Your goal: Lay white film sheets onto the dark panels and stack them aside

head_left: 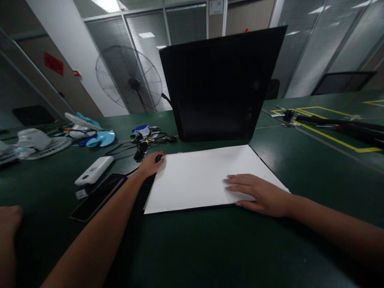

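Note:
A white sheet (198, 176) lies flat on the dark green table (210, 248), in front of an upright black panel (222, 84). My right hand (258, 194) rests flat on the sheet's near right corner, fingers stretched out and holding nothing. My left hand (151, 163) reaches to the sheet's far left corner, its fingers curled round a small black object (158, 157) that I cannot make out.
Left of the sheet lie a black phone (97, 197), a white power bank (94, 170) and tangled cables (135, 148). Blue fan blades (100, 139) and white fan parts (45, 144) sit further left. A standing fan (129, 78) is behind. Yellow floor tape (330, 136) runs right.

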A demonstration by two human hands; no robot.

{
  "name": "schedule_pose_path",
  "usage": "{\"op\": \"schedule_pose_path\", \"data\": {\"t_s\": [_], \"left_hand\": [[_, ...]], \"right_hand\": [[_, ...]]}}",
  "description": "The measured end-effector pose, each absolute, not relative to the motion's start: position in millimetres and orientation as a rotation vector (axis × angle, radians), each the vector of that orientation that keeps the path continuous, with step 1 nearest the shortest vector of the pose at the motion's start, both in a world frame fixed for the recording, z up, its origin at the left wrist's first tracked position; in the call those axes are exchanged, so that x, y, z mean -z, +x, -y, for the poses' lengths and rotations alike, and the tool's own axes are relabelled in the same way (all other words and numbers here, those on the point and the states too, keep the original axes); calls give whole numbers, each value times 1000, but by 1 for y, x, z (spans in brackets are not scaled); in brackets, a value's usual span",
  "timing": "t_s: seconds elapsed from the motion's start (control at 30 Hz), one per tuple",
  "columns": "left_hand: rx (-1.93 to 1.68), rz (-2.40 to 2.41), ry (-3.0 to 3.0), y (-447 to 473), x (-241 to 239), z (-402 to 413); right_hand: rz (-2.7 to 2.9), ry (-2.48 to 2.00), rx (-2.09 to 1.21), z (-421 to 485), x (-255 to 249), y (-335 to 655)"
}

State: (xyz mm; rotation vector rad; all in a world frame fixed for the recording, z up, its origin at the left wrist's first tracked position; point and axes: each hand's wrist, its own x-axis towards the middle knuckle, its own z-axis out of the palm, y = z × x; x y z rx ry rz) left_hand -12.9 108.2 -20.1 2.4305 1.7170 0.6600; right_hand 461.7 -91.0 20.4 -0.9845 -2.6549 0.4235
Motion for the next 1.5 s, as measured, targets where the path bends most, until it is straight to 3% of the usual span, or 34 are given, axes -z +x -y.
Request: {"op": "schedule_pose_path", "data": {"t_s": [1.03, 1.5], "left_hand": [[-538, -1698, 2508, -14, 26, -111], [-481, -1699, 2472, -14, 23, -112]], "right_hand": [[2684, -976, -368, 94, -20, 459], [2647, -450, 538, 103, -26, 450]]}}
